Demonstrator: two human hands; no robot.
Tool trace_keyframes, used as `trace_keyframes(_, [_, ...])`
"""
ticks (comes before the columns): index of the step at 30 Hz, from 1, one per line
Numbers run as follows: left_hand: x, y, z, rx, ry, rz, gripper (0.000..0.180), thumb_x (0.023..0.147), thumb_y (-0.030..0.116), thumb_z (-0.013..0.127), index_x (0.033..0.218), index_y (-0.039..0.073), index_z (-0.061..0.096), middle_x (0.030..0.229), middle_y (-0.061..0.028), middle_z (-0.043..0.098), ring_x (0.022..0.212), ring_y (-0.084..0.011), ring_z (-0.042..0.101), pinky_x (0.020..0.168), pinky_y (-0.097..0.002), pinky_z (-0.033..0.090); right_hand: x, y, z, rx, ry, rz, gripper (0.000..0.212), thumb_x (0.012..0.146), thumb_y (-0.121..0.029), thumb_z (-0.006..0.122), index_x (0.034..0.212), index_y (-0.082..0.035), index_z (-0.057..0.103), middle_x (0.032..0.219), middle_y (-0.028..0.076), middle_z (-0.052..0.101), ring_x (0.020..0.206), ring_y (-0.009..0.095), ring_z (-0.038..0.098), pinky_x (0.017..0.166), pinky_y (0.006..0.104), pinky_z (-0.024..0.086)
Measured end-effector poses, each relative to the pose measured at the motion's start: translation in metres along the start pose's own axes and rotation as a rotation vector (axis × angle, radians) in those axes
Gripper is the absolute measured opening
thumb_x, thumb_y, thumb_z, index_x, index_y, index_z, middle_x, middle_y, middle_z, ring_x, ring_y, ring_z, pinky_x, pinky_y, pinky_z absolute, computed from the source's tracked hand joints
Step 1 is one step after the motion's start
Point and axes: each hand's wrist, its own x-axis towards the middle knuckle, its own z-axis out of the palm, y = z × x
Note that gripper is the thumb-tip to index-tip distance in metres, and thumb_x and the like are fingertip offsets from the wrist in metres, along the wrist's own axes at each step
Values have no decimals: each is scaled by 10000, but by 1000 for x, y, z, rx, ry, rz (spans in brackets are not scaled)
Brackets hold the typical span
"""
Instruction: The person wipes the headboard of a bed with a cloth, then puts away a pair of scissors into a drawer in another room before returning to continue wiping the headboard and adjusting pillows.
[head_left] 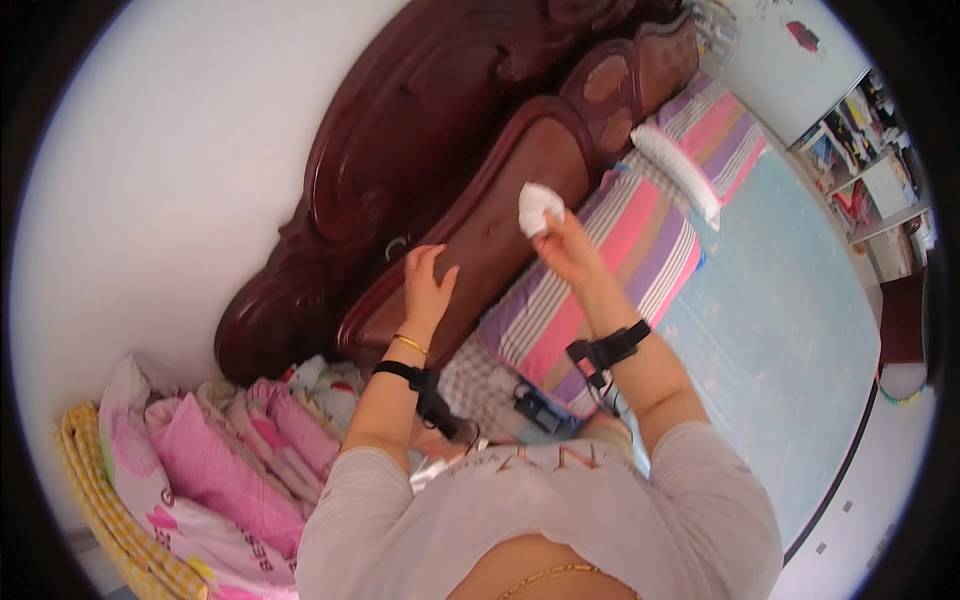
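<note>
My right hand is closed around a crumpled white wad, which looks like tissue or thin cloth. It is raised in front of the brown panel of a dark, carved wooden headboard. Whether the wad touches the panel, I cannot tell. Over the panel's lower left part, my left hand has its fingers apart and nothing in them. Beneath my right forearm lies a pillow striped in pink, purple and white.
Folded bedding in pink and white is piled at the lower left, beside a yellow checked quilt. A pale blue mattress cover spreads to the right. Farther back are another striped pillow, a white bolster and crowded shelves.
</note>
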Motion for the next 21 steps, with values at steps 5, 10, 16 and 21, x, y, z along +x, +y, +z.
trace_keyframes(5, [6, 77, 14, -831, -113, -127, 343, 863, 62, 560, 1193, 23, 479, 998, -64, 576, 871, -162, 582, 780, -265, 471, -49, -14, 48, 7, 17, 58, 260, 881, -29, 502, 1135, -48, 447, 1095, 78, 527, 944, 172, 563, 735, 269, 501])
trace_keyframes(10, [26, 125, -24, -1303, -228, -161, 409, 882, 127, 560, 1253, 11, 435, 1093, -50, 548, 880, -81, 529, 681, -186, 425, -85, -9, 84, -92, 40, 52, 221, 851, 8, 494, 1065, -29, 451, 1063, 101, 530, 909, 184, 572, 713, 289, 506])
trace_keyframes(16, [9, 132, -28, -1331, -241, -308, 306, 837, 29, 590, 1107, 51, 447, 966, -32, 555, 754, -70, 533, 608, -186, 455, -101, 15, 77, -1196, 96, -610, 111, 793, 24, 509, 901, 2, 508, 892, 94, 557, 725, 162, 562, 601, 259, 457])
trace_keyframes(21, [12, 117, -32, -1388, -236, -541, 212, 852, 45, 560, 1024, 66, 438, 946, -45, 564, 776, -89, 569, 622, -198, 491, -104, 24, 81, -1401, -213, -769, 230, 756, -52, 638, 941, 5, 514, 1007, 161, 545, 873, 306, 568, 747, 332, 466])
